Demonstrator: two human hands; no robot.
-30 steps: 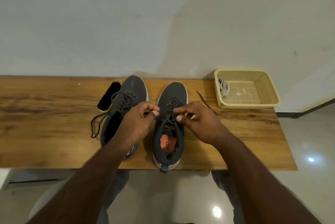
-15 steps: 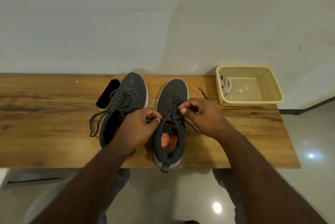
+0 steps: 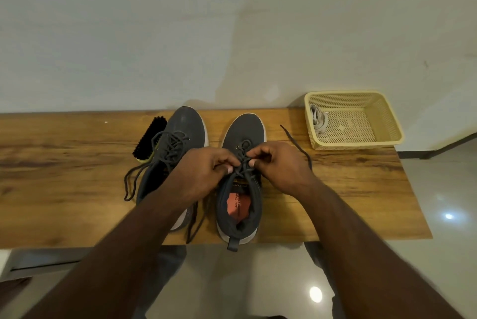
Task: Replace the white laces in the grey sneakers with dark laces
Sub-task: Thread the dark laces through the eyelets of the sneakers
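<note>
Left hand and right hand both pinching the dark lace over the throat of the right-side grey sneaker, fingertips curled in and nearly meeting above the upper eyelets. Thumbnails visible on either side of the lace crossing. Exact strand held by each hand hard to tell, fingers covering it.

Lace already threaded through the lower eyelets near the toe. One free end trailing right, past the right hand, across the wooden table toward the basket; tip lying flat on the wood. Other end hanging between the two shoes to the front table edge.

Shoe sitting toe away from the person, heel tab overhanging the front edge, orange insole label showing inside.

Second grey sneaker just beside it on the left, partly under the left forearm, laced dark, loose ends looping off to its left on the table. Black-bristled shoe brush touching its far left side.

Yellow mesh basket at the far right corner of the table, well apart from the shoes, with bundled white laces against its left wall.
</note>
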